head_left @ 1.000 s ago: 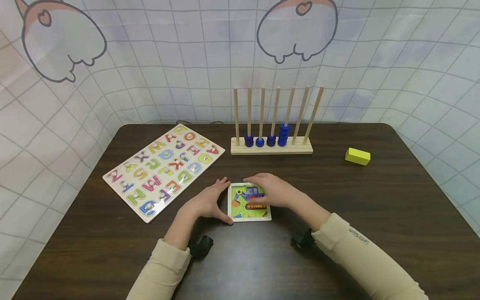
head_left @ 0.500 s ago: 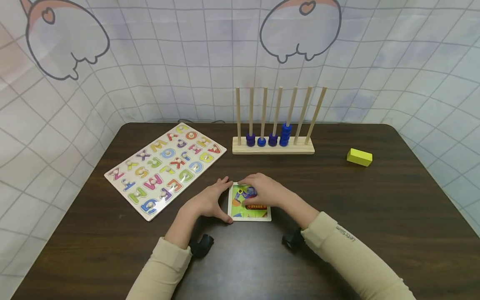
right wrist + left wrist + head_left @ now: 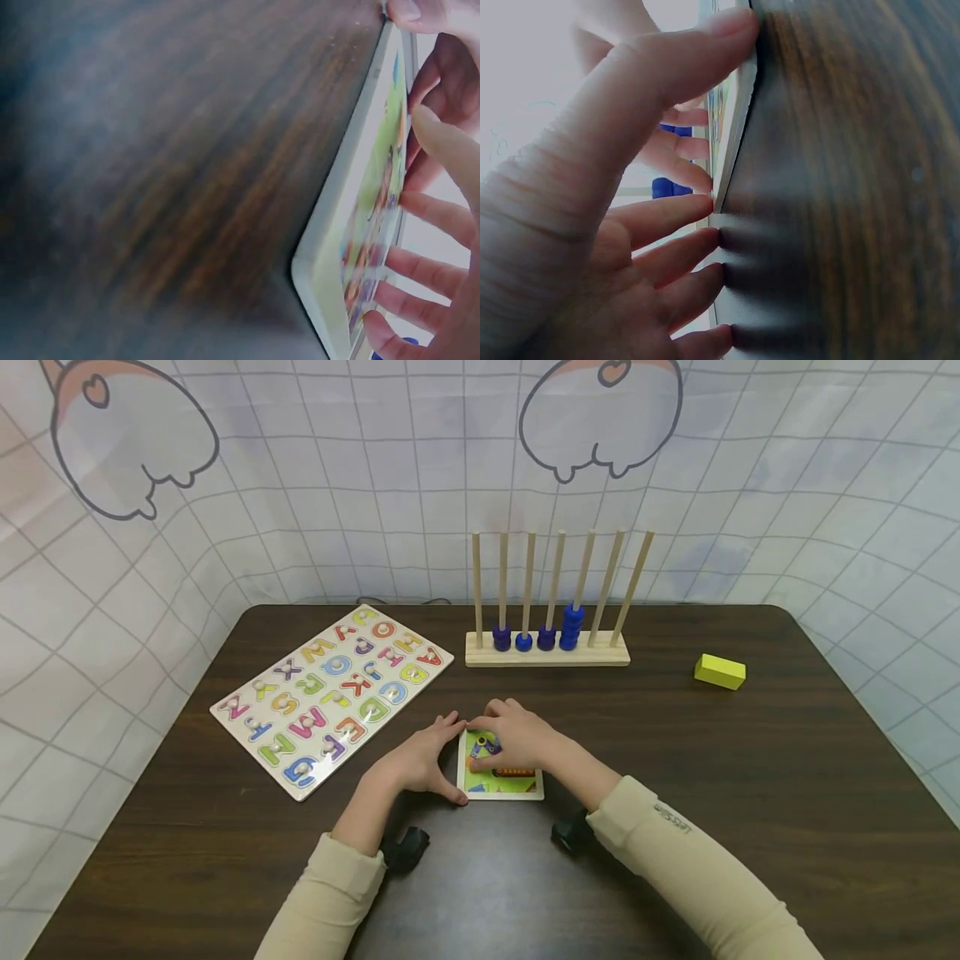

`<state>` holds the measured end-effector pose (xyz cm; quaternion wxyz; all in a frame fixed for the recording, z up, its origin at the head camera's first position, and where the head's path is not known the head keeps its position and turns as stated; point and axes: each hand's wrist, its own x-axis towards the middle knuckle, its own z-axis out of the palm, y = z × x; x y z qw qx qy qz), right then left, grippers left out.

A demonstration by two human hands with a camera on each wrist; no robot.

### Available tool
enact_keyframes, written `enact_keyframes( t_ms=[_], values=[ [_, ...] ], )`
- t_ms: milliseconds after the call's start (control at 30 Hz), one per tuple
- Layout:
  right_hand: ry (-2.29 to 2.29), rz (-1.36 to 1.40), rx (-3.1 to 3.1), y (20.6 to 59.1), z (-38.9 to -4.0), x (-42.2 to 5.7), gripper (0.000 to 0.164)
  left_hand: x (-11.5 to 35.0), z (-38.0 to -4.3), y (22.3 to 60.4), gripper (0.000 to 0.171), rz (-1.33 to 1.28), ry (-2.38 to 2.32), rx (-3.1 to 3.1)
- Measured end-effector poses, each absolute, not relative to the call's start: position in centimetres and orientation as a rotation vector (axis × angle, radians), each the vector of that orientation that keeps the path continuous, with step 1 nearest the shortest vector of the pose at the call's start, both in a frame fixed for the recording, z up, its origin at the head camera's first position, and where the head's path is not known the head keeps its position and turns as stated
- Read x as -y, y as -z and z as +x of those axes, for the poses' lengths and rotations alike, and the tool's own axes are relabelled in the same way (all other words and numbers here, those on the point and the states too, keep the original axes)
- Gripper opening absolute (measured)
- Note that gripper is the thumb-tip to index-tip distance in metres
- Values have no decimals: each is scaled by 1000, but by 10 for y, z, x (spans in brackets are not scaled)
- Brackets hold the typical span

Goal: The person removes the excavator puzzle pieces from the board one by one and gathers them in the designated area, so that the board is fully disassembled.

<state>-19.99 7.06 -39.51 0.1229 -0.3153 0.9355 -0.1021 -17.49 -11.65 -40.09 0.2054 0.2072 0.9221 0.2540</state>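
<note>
A small square jigsaw puzzle (image 3: 501,791) with a pale frame and a digger picture lies flat on the table. At its left side, my left hand (image 3: 416,766) is spread, thumb at the near corner and index finger at the far corner; its other fingertips rest on the table. My right hand (image 3: 521,737) lies over the picture with fingers apart, covering the upper right part. In the right wrist view, that hand's fingertips touch the puzzle (image 3: 375,187) surface, and its thumb (image 3: 439,139) is over the picture. No loose piece shows in either hand.
A letter peg board (image 3: 333,700) lies at the left. Behind the puzzle stands a wooden bead rack (image 3: 547,658) with upright rods and several blue beads. A yellow block (image 3: 720,672) sits on the right side of the dark table (image 3: 750,760). A patterned cloth hangs behind.
My right hand has slid left across the puzzle, so its fingertips are now near the upper left corner and more of the digger is covered. My left hand has stayed in place.
</note>
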Motion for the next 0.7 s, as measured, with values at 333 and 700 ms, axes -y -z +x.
enact_keyframes(
  t_ms=[333, 700],
  values=[
    [247, -907, -2706, 393, -201, -65, 71, 117, -174, 402, 104, 555, -713, -2572],
    [326, -863, -2655, 392, -205, -59, 66, 116, -175, 402, 107, 556, -707, -2585]
  ],
)
